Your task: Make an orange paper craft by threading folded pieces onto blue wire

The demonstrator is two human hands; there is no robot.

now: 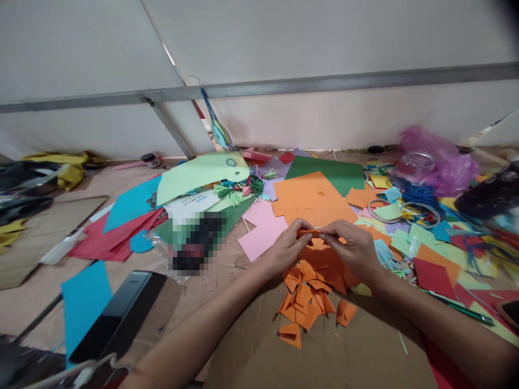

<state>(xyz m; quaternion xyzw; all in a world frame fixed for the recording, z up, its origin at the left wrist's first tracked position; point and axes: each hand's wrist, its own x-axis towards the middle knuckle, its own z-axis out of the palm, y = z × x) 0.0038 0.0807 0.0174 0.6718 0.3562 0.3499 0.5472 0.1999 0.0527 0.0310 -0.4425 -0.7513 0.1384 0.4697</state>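
a brown cardboard sheet (pixel 316 362) lies nearest the person, with a heap of orange paper pieces (pixel 304 297) at its far end. well left of the heap i can see a black phone-like slab (pixel 119 313) beside a blue sheet (pixel 87 297); off to its right is a red piece of paper (pixel 433 275). just beyond the heap, the left hand (pixel 290 246) and the right hand (pixel 357 248) meet at a small orange strip (pixel 308 232), each with thumb and fingertips pinched narrowly on it from its own side. past the heap and to its left there's pink paper (pixel 263 237), and straight past it a larger orange sheet (pixel 312 192). farther beyond the heap sits a dark green sheet (pixel 324 173), with a purple plastic bag (pixel 450 167) far off to the right. at the very back, well past the heap, a metal rail (pixel 344 84) runs across pale panels (pixel 324 32).
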